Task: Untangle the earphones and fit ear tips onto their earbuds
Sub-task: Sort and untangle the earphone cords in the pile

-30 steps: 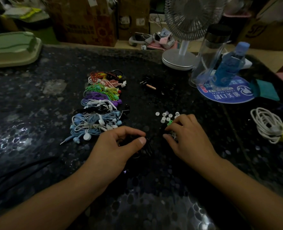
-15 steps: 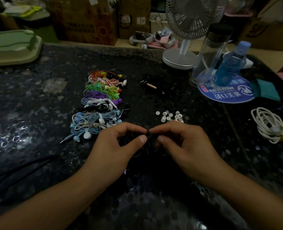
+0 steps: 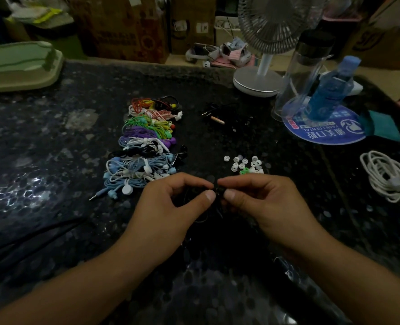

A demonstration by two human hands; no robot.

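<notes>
Fingers (image 3: 207, 184) of the left hand (image 3: 170, 207) and those of the right hand (image 3: 262, 202) meet tip to tip, thumb and forefinger of each pinching narrow on a small black earbud (image 3: 218, 192) held between them. Whether a tip sits on the bud: cannot tell, too dark. Black cable (image 3: 203, 216) of the same earphones trails down from the pinch, under and between both palms, onto the tabletop (image 3: 53, 160).

Just beyond the right fingertips: loose ear tips (image 3: 243, 164), mostly white, one green, scattered on the tabletop, close to the knuckles but apart from them. Beyond and to the left of the left fingers: row of bundled earphones (image 3: 145, 146), blue and white nearest, then black, purple, green, red and orange farthest.

Farther out past the ear tips: small black bits and a short tan stick (image 3: 217, 120). Well beyond the right hand: white desk fan (image 3: 262, 78), clear bottle (image 3: 297, 73), blue bottle (image 3: 330, 90) standing on a round blue mat (image 3: 323, 134). Far right of the right hand: coiled white cable (image 3: 384, 174). Far left corner: green tray (image 3: 18, 64).
</notes>
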